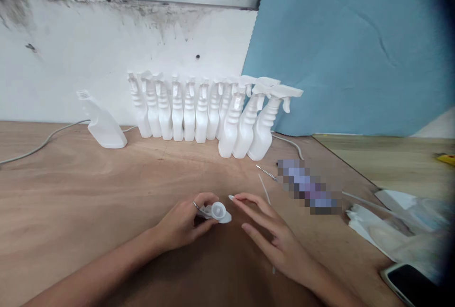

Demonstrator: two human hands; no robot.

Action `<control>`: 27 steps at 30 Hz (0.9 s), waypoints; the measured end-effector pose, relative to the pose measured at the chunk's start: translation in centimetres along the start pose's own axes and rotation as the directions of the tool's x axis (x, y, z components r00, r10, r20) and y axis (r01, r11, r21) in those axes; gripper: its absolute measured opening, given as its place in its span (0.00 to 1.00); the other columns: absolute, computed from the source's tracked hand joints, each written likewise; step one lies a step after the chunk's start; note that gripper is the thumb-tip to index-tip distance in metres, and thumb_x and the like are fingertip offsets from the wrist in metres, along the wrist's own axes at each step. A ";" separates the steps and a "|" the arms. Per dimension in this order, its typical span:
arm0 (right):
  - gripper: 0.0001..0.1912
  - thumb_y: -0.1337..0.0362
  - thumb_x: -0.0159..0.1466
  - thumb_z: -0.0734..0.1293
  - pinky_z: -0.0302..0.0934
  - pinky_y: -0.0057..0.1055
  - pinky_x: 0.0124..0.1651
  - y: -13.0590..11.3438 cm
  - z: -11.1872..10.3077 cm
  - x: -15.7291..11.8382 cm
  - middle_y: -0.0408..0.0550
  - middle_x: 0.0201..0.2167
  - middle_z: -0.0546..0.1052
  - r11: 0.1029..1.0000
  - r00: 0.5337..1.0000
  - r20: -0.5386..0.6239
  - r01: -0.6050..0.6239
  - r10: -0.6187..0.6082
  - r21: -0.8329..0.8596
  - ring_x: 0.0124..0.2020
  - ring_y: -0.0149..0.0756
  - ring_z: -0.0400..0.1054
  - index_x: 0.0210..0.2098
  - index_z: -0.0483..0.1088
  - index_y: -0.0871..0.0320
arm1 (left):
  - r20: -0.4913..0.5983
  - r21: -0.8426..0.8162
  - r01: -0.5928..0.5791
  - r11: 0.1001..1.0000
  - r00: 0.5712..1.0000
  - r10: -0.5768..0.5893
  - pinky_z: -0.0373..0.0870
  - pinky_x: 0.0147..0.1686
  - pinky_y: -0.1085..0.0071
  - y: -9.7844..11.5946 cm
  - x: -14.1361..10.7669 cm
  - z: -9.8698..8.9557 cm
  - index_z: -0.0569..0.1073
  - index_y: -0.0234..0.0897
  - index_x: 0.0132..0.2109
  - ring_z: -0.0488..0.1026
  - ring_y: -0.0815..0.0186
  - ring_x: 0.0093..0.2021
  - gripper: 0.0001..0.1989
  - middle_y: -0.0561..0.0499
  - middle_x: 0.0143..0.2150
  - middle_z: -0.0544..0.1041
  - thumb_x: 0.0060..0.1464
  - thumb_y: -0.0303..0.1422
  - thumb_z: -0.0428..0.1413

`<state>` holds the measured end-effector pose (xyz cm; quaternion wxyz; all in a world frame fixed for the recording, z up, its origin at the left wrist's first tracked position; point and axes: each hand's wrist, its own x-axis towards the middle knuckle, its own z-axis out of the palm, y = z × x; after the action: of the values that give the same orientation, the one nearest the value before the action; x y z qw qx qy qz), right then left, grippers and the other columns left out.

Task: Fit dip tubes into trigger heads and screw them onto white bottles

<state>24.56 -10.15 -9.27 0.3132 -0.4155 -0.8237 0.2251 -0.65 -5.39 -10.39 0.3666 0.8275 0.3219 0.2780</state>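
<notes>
My left hand [190, 219] is closed around a white trigger spray head [224, 217], whose round collar opening faces up toward me. To its right, my right hand [273, 233] has its fingers stretched and apart, pointing at the spray head without touching it. A thin clear tube [263, 187] shows above the right hand and again below it; the hand covers its middle, and I cannot tell whether they touch. At the back left, a white bottle without a spray head [106, 129] stands on the wooden table [71, 203].
Several white spray bottles with heads [189, 117] stand in a row by the wall. A pixelated object [307, 186] lies to the right beside a thin metal tool [266, 172]. Plastic bags [387, 236] and a phone [408, 283] lie at the right. A grey cable [46, 141] crosses behind.
</notes>
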 end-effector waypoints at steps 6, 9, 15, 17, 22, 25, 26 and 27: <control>0.28 0.72 0.70 0.58 0.43 0.53 0.69 -1.6 0.7 0.4 0.56 0.62 0.63 0.943 0.940 0.185 0.311 -0.287 -0.117 0.65 0.46 0.51 0.69 0.50 0.59 | -0.008 0.027 -0.040 0.999 0.999 0.040 0.68 0.40 0.74 -0.3 0.0 0.4 0.64 0.44 0.54 0.73 0.67 0.41 0.15 0.54 0.47 0.75 0.63 0.33 0.55; 0.28 0.74 0.69 0.58 0.42 0.54 0.69 -1.4 1.0 0.4 0.56 0.60 0.65 0.932 0.941 0.166 0.321 -0.294 -0.171 0.65 0.46 0.50 0.67 0.52 0.61 | -0.019 0.075 -0.078 0.994 0.997 0.079 0.67 0.41 0.74 -0.4 0.0 0.4 0.64 0.44 0.53 0.73 0.67 0.41 0.13 0.54 0.45 0.75 0.63 0.33 0.56; 0.23 0.72 0.68 0.60 0.55 0.54 0.62 -1.0 1.7 0.3 0.58 0.61 0.60 0.948 0.980 0.034 0.196 -0.194 -0.252 0.64 0.51 0.51 0.62 0.59 0.58 | 0.013 0.204 -0.219 0.954 0.975 0.221 0.67 0.44 0.71 -0.4 0.1 0.3 0.66 0.42 0.52 0.73 0.65 0.45 0.09 0.52 0.47 0.75 0.66 0.32 0.53; 0.20 0.69 0.68 0.62 0.58 0.56 0.59 -0.9 2.0 0.4 0.59 0.61 0.59 0.943 0.989 0.008 0.144 -0.149 -0.301 0.63 0.54 0.52 0.59 0.62 0.58 | 0.022 0.282 -0.272 0.920 0.960 0.277 0.68 0.45 0.69 -0.4 0.3 0.3 0.65 0.42 0.54 0.73 0.63 0.46 0.11 0.50 0.49 0.75 0.66 0.33 0.52; 0.15 0.70 0.70 0.59 0.65 0.51 0.50 -0.2 3.0 1.1 0.61 0.52 0.69 0.914 0.977 -0.047 0.175 -0.206 -0.365 0.51 0.52 0.65 0.56 0.64 0.60 | 0.036 0.399 -0.358 0.844 0.926 0.375 0.68 0.38 0.71 -0.7 0.5 0.3 0.66 0.39 0.53 0.74 0.63 0.39 0.10 0.48 0.43 0.76 0.68 0.36 0.50; 0.14 0.73 0.71 0.55 0.67 0.42 0.45 -0.2 3.2 1.5 0.56 0.43 0.73 0.917 0.957 -0.074 0.244 -0.280 -0.315 0.43 0.45 0.68 0.52 0.67 0.60 | 0.020 0.404 -0.400 0.823 0.903 0.429 0.68 0.34 0.73 -0.7 0.5 0.4 0.66 0.38 0.51 0.73 0.65 0.35 0.09 0.49 0.38 0.75 0.69 0.36 0.48; 0.14 0.74 0.71 0.54 0.66 0.41 0.44 -0.3 3.1 1.6 0.56 0.42 0.73 0.920 0.952 -0.085 0.257 -0.293 -0.297 0.42 0.44 0.68 0.51 0.67 0.60 | 0.018 0.405 -0.415 0.815 0.895 0.446 0.67 0.33 0.73 -0.7 0.5 0.4 0.66 0.37 0.51 0.73 0.65 0.35 0.09 0.49 0.37 0.75 0.69 0.36 0.48; 0.15 0.74 0.71 0.54 0.66 0.40 0.43 -0.5 3.0 1.7 0.55 0.41 0.74 0.923 0.950 -0.091 0.265 -0.300 -0.279 0.41 0.43 0.68 0.50 0.68 0.59 | 0.021 0.409 -0.430 0.805 0.886 0.463 0.67 0.33 0.73 -0.8 0.5 0.5 0.66 0.37 0.51 0.73 0.65 0.34 0.08 0.49 0.37 0.75 0.69 0.35 0.48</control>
<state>21.38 -9.37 -10.55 0.3382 -0.3440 -0.8751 0.0383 -0.26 -4.81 -11.13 0.0999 0.9254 0.1827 0.3168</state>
